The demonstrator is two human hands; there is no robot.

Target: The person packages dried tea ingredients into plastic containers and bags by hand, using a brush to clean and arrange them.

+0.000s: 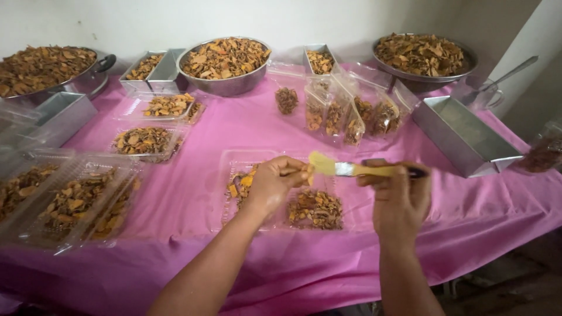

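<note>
While right hand clamps yellow brush by handle, left hand pinches bristle end above open clear tray holding two chip heaps. Three metal bowls, three rectangular tins on pink cloth.

Flat brush: pale yellow bristles, metal ferrule, yellow handle with dark end. Held level, lower centre of frame, bristles pointing left. Right hand grips the handle from below; left hand closed at the bristle tip.

Clear plastic tray: open, flat on the pink cloth, lower centre, directly under both hands. Two heaps of dried orange-brown chips inside: one at left, partly hidden by the left hand; one at right, in full view, near the tray's front edge
</note>
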